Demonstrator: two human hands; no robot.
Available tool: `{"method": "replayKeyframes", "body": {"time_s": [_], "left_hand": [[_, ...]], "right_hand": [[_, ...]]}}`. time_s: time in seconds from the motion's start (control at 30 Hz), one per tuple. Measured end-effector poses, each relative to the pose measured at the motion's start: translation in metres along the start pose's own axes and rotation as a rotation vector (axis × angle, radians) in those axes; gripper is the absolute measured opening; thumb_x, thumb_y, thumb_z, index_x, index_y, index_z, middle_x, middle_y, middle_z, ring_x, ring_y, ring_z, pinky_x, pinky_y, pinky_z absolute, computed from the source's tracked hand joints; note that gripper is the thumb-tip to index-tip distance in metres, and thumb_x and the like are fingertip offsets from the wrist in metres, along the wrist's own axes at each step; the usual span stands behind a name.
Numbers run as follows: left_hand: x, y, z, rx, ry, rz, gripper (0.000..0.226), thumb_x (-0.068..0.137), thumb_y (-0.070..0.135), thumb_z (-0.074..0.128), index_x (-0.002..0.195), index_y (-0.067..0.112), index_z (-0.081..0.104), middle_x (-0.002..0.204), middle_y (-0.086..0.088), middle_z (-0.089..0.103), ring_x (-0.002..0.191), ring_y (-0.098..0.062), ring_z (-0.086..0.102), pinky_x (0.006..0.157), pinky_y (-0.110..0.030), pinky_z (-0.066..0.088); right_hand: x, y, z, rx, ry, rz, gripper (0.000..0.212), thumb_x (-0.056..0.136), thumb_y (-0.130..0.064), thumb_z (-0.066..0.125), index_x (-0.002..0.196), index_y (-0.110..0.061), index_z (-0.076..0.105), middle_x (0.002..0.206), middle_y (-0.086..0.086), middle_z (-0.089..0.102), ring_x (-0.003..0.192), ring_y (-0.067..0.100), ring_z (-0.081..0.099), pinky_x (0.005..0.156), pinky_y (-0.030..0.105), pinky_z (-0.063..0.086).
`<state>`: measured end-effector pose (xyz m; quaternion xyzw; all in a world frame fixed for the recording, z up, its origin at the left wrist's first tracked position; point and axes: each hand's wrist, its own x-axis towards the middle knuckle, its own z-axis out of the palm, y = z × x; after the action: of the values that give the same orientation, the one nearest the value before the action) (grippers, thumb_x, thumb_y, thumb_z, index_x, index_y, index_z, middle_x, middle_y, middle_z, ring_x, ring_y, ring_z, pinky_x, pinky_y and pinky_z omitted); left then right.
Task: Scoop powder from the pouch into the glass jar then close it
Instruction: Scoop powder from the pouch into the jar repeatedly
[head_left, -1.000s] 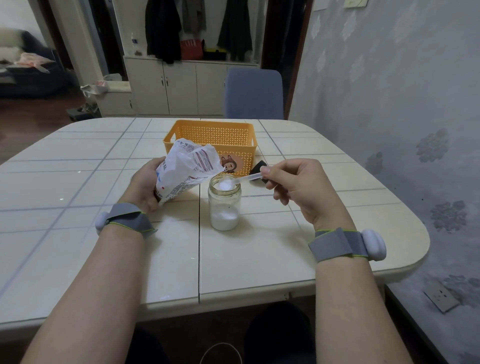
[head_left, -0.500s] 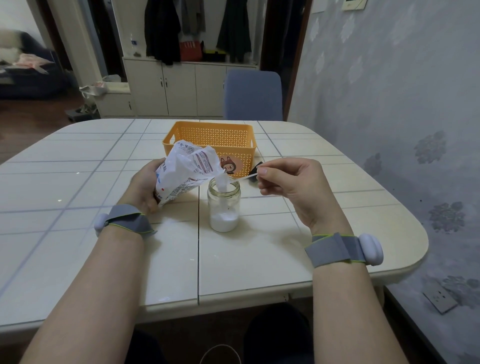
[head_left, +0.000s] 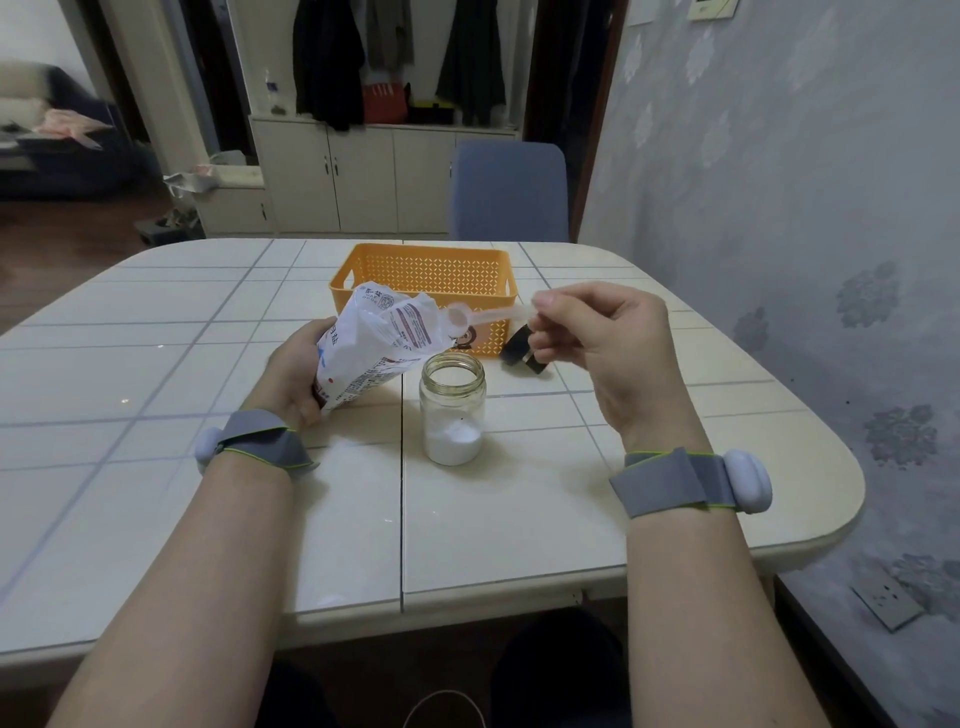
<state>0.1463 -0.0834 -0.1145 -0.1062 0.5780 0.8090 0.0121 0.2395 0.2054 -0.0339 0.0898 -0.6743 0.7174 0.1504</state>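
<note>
Scooping step | cream tiled table (head_left: 519, 519) | left hand (head_left: 293, 374) grips tilted white printed plastic pouch (head_left: 374, 353) | open clear glass jar (head_left: 453, 410), part-filled, just beside it | right hand (head_left: 597, 338) pinches small translucent plastic scoop (head_left: 460, 315) at pouch mouth | advice: dip shallow, lift level.

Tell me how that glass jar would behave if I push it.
The glass jar would probably slide rather than tip: its powder sits low and the base looks wide. Being glass with no lid on, it would likely spill or break if knocked over.

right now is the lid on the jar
No, the jar stands open and the black lid lies on the table behind it.
</note>
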Motion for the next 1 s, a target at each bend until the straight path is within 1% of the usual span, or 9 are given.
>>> {"method": "replayKeyframes", "body": {"time_s": [0.07,0.2,0.33,0.43,0.6,0.73,0.83,0.93,1.0], "left_hand": [[0.0,0.0,-0.001,-0.019,0.012,-0.009,0.046,0.1,0.027,0.048,0.071,0.021,0.083,0.084,-0.007,0.073,0.072,-0.025,0.069,0.062,-0.028,0.055],[0.0,-0.002,0.002,-0.032,-0.002,0.021,0.046,0.101,0.025,0.048,0.069,0.019,0.082,0.078,-0.007,0.071,0.064,-0.022,0.068,0.055,-0.025,0.054],[-0.005,0.001,0.005,-0.118,-0.029,0.057,0.03,0.101,0.029,0.05,0.089,0.015,0.074,0.069,-0.005,0.064,0.048,-0.017,0.062,0.042,-0.018,0.047],[-0.006,0.002,0.008,-0.182,-0.123,0.028,0.051,0.106,0.038,0.039,0.081,0.015,0.077,0.071,-0.005,0.068,0.053,-0.017,0.066,0.046,-0.018,0.05],[-0.004,0.001,0.001,-0.033,-0.139,-0.027,0.078,0.092,0.082,0.025,0.133,0.028,0.064,0.124,-0.011,0.072,0.093,-0.032,0.074,0.074,-0.042,0.058],[-0.006,0.004,0.011,-0.01,-0.154,0.011,0.079,0.092,0.082,0.023,0.11,0.027,0.078,0.1,-0.006,0.078,0.082,-0.022,0.075,0.068,-0.03,0.057],[-0.007,0.003,0.015,-0.037,-0.086,0.069,0.056,0.099,0.07,0.034,0.089,0.029,0.071,0.065,0.01,0.074,0.056,-0.006,0.07,0.055,-0.02,0.055],[-0.009,0.002,0.011,-0.046,-0.138,0.094,0.063,0.096,0.071,0.04,0.067,0.033,0.081,0.069,0.012,0.074,0.061,-0.005,0.071,0.054,-0.02,0.058],[-0.01,0.005,0.012,-0.056,-0.174,0.113,0.07,0.087,0.079,0.038,0.08,0.028,0.084,0.084,0.002,0.078,0.074,-0.013,0.075,0.056,-0.022,0.058]], "right_hand": [[0.009,-0.007,0.01,-0.072,-0.022,-0.045,0.011,0.091,-0.01,0.073,0.084,-0.003,0.076,0.07,0.014,0.073,0.059,0.027,0.066,0.06,0.044,0.056],[0.025,-0.007,0.045,-0.304,-0.169,-0.141,0.011,0.089,-0.007,0.073,0.084,0.002,0.077,0.071,0.017,0.073,0.052,0.019,0.061,0.047,0.028,0.05],[0.035,0.005,0.083,-0.682,-0.284,-0.318,0.013,0.088,-0.025,0.072,0.082,-0.018,0.08,0.074,-0.006,0.074,0.068,0.011,0.065,0.066,0.036,0.057],[0.032,0.008,0.099,-0.877,-0.278,-0.46,0.015,0.092,-0.03,0.068,0.088,-0.022,0.08,0.087,-0.006,0.075,0.083,0.019,0.066,0.07,0.038,0.056],[0.032,0.004,0.107,-0.92,-0.318,-0.508,0.015,0.092,-0.031,0.067,0.092,-0.023,0.08,0.092,-0.006,0.074,0.089,0.021,0.065,0.071,0.033,0.052],[0.031,0.001,0.105,-0.875,-0.305,-0.553,0.013,0.09,-0.028,0.068,0.088,-0.022,0.08,0.087,-0.006,0.074,0.083,0.02,0.065,0.067,0.033,0.052],[0.027,-0.001,0.106,-0.969,-0.263,-0.685,0.017,0.091,-0.027,0.064,0.082,-0.019,0.076,0.08,-0.003,0.073,0.076,0.025,0.065,0.059,0.033,0.05],[0.025,-0.004,0.114,-1.118,-0.271,-0.718,0.019,0.092,-0.027,0.06,0.081,-0.018,0.071,0.077,0.0,0.068,0.074,0.031,0.062,0.056,0.029,0.039],[0.027,-0.006,0.117,-1.175,-0.319,-0.656,0.018,0.094,-0.027,0.056,0.084,-0.021,0.07,0.083,-0.001,0.069,0.077,0.03,0.062,0.061,0.029,0.036]]}}
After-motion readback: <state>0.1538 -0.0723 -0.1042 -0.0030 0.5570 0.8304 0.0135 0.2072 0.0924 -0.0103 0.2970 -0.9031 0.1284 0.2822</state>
